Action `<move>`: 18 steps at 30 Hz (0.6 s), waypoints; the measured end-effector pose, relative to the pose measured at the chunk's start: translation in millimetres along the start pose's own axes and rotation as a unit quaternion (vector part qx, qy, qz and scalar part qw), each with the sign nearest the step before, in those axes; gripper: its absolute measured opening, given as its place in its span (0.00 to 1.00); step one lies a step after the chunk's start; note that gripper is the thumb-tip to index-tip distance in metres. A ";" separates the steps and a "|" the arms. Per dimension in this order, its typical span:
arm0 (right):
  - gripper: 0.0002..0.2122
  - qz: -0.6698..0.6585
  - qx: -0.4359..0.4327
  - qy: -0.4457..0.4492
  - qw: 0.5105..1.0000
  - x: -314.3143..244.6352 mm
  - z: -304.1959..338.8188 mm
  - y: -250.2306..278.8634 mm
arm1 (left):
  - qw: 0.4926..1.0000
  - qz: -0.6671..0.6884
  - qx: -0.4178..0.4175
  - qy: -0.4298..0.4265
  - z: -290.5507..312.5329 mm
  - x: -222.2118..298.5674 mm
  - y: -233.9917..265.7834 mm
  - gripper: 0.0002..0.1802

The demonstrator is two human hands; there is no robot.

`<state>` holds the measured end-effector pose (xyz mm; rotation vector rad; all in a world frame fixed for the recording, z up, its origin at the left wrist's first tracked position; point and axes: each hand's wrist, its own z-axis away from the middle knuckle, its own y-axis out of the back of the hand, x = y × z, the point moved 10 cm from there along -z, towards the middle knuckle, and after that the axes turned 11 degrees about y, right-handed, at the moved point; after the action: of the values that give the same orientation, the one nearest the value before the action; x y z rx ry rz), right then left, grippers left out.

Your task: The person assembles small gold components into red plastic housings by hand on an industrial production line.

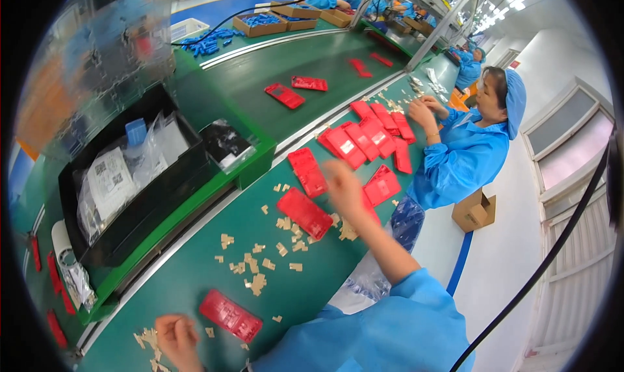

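My left hand (pixel 177 338) hovers at the lower left by a scatter of small beige flat pieces (pixel 151 339). Its fingers are curled together, and whatever they may hold is hidden. Just right of it a red rectangular plastic shell (pixel 231 315), shaped like a phone case, lies flat on the green work surface. Smeared by motion, my right hand (pixel 344 187) is stretched out over the middle of the table, close to other red shells (pixel 307 172). Below it lies another red shell (pixel 304 214), with beige pieces (pixel 257 283) strewn around.
A black bin (pixel 78 196) of bagged parts stands at the left on a green ledge. Beyond runs a green conveyor (pixel 247 70) carrying red shells. At the right, a person in blue (pixel 465 151) works beside piled red shells (pixel 374 135). A carton (pixel 474 211) stands behind.
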<state>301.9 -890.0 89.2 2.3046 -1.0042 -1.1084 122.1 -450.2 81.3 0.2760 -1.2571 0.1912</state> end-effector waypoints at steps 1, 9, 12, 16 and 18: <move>0.14 -0.061 -0.046 0.075 0.994 -56.9 10.8 -27.0 | 0.996 0.058 -0.051 0.051 3.2 -16.0 -9.1 0.06; 0.04 -0.363 -0.210 0.091 0.903 -242.6 62.6 -102.5 | 0.977 0.107 -0.179 0.046 -8.3 1.9 -85.4 0.23; 0.07 -0.395 -0.216 0.126 0.884 -267.7 62.4 -104.7 | 0.966 0.173 -0.177 0.075 -6.8 -10.9 -68.5 0.23; 0.07 -0.404 -0.249 0.104 0.874 -284.1 65.3 -107.0 | 0.967 0.173 -0.182 0.045 4.4 -14.3 -62.1 0.24; 0.07 -0.388 -0.263 0.139 0.873 -291.6 67.9 -104.5 | 0.970 0.181 -0.158 0.047 9.6 -9.1 -56.7 0.20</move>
<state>168.2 -605.9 133.3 2.3018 0.3676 -1.0734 127.2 -507.0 69.7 -0.2384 -1.2145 0.3097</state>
